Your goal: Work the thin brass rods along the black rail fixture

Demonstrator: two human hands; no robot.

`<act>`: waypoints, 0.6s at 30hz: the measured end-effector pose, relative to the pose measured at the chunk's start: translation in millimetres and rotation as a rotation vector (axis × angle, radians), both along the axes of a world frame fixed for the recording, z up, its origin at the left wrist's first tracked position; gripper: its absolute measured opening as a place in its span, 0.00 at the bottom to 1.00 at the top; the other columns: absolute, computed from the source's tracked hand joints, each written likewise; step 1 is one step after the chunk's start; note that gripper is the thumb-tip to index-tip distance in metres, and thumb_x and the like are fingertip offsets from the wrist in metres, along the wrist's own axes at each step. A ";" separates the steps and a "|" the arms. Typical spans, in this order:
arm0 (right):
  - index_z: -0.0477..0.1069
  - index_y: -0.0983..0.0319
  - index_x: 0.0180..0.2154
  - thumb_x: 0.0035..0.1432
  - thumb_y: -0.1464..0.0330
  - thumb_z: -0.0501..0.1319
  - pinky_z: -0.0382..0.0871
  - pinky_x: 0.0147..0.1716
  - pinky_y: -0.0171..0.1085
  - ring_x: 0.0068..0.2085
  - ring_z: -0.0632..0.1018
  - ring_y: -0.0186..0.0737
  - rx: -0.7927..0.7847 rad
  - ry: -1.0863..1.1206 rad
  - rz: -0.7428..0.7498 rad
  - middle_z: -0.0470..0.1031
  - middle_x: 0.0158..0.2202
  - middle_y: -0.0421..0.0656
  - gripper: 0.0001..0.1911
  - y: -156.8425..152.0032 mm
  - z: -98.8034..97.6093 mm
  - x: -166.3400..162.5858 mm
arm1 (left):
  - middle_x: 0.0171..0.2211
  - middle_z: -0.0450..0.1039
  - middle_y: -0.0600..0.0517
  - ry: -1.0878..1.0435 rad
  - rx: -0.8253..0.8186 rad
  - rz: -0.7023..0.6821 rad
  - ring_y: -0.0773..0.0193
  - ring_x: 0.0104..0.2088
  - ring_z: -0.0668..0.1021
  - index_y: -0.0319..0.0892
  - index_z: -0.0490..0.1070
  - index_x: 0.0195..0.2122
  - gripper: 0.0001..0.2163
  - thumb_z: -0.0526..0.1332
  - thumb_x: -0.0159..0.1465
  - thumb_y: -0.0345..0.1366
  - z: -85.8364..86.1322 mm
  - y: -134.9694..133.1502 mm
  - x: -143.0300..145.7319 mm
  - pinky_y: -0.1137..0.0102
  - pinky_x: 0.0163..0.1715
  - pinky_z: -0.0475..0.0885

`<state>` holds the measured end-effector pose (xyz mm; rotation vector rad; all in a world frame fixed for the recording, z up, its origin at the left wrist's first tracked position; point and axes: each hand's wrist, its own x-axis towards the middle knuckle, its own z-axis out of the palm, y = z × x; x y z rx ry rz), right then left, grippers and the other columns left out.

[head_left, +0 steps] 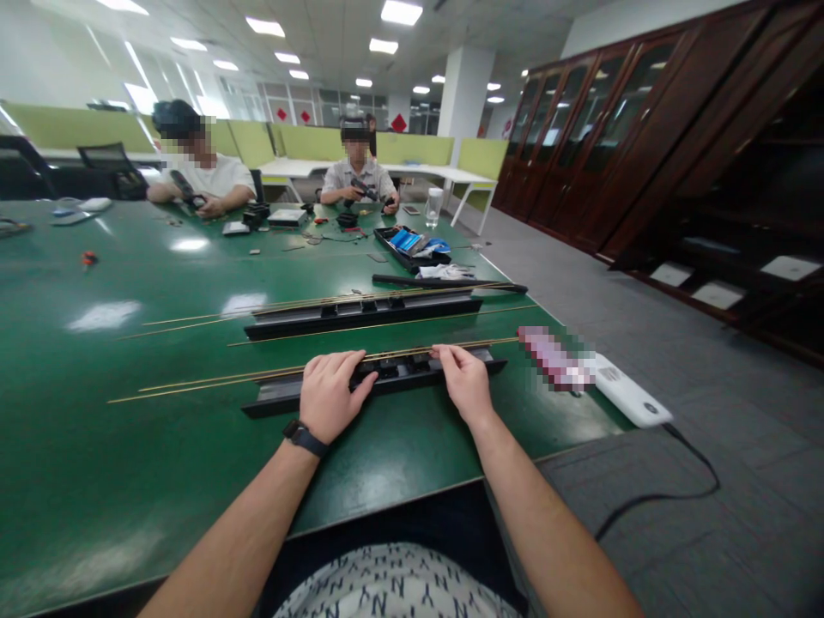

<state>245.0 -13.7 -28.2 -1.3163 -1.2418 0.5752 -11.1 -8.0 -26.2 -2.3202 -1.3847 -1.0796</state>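
Observation:
Right in front of me lies a long black channel [276,396] with a grey inner face and small black parts inside. Several thin brass-coloured rods [212,382] run along its far side and stick out past both ends. My left hand [331,395], with a dark watch on the wrist, lies over the rods and the channel, fingers stretched forward and thumb apart. Farther right, my right hand [464,382] pinches at a thin rod with thumb and forefinger. Its fingertips hide the exact grip. Beyond is a second black channel [360,316] with more rods along it.
A black bar [451,283], a white glove [444,272] and a black tray [412,251] with blue packets lie farther back. At the right edge are a pink phone-like item [554,359] and a white corded device [631,393]. Two people sit across the green table [160,481].

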 end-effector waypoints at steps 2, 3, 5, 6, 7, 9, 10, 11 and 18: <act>0.84 0.58 0.44 0.67 0.55 0.60 0.75 0.53 0.41 0.47 0.85 0.46 0.002 -0.001 0.003 0.86 0.42 0.44 0.18 -0.4 -1.0 0.7 | 0.49 0.82 0.45 0.001 -0.002 0.000 0.51 0.49 0.81 0.44 0.76 0.53 0.16 0.61 0.71 0.47 0.0 0.1 -0.1 0.55 0.54 0.67; 0.83 0.58 0.44 0.67 0.55 0.60 0.75 0.53 0.41 0.47 0.85 0.46 0.005 -0.005 0.008 0.86 0.43 0.44 0.18 -0.6 -1.4 1.0 | 0.49 0.82 0.45 0.000 -0.005 0.001 0.51 0.49 0.81 0.44 0.76 0.53 0.16 0.62 0.71 0.47 0.0 0.2 -0.1 0.55 0.54 0.67; 0.83 0.58 0.45 0.68 0.55 0.60 0.75 0.54 0.42 0.48 0.85 0.47 0.012 -0.015 0.016 0.86 0.44 0.44 0.18 -0.7 -2.0 1.2 | 0.49 0.82 0.45 -0.003 -0.013 0.003 0.50 0.49 0.81 0.44 0.76 0.53 0.16 0.62 0.70 0.47 -0.2 0.6 0.0 0.55 0.53 0.68; 0.83 0.58 0.45 0.68 0.55 0.60 0.75 0.54 0.42 0.48 0.85 0.47 0.013 -0.020 0.017 0.86 0.44 0.44 0.18 -0.7 -2.3 1.3 | 0.49 0.82 0.45 -0.004 -0.017 0.005 0.50 0.49 0.81 0.45 0.77 0.53 0.16 0.62 0.70 0.47 -0.3 0.7 0.1 0.54 0.53 0.68; 0.83 0.58 0.45 0.68 0.54 0.60 0.75 0.54 0.42 0.48 0.85 0.47 0.013 -0.026 0.018 0.86 0.44 0.44 0.18 -0.7 -2.6 1.5 | 0.49 0.82 0.45 -0.004 -0.020 0.007 0.50 0.49 0.81 0.45 0.77 0.52 0.16 0.62 0.70 0.47 -0.3 0.8 0.1 0.54 0.53 0.68; 0.83 0.58 0.44 0.68 0.54 0.59 0.75 0.55 0.43 0.48 0.85 0.47 0.010 -0.033 0.015 0.86 0.44 0.45 0.19 -0.5 -3.1 1.9 | 0.49 0.82 0.45 -0.001 -0.024 0.009 0.50 0.49 0.81 0.45 0.77 0.52 0.16 0.62 0.70 0.47 -0.4 0.4 0.0 0.54 0.53 0.68; 0.83 0.58 0.44 0.68 0.55 0.59 0.75 0.55 0.43 0.48 0.85 0.47 0.007 -0.036 0.013 0.86 0.44 0.45 0.19 -0.4 -3.2 2.2 | 0.49 0.82 0.45 -0.001 -0.024 0.008 0.50 0.49 0.81 0.45 0.76 0.52 0.15 0.62 0.70 0.47 -0.4 0.0 -0.2 0.54 0.53 0.68; 0.84 0.58 0.44 0.68 0.55 0.59 0.75 0.55 0.43 0.48 0.85 0.47 0.005 -0.036 0.011 0.86 0.43 0.44 0.18 -0.3 -3.4 2.6 | 0.49 0.82 0.45 -0.001 -0.023 0.007 0.50 0.49 0.81 0.45 0.76 0.52 0.15 0.62 0.70 0.47 -0.3 -0.6 -0.4 0.54 0.53 0.68; 0.84 0.59 0.42 0.68 0.56 0.59 0.76 0.53 0.43 0.46 0.85 0.47 -0.001 -0.018 -0.005 0.86 0.42 0.45 0.18 -2.3 -1.9 2.8 | 0.49 0.82 0.46 0.006 -0.019 0.006 0.50 0.49 0.82 0.45 0.76 0.53 0.15 0.62 0.70 0.47 0.5 -6.6 -0.9 0.54 0.52 0.68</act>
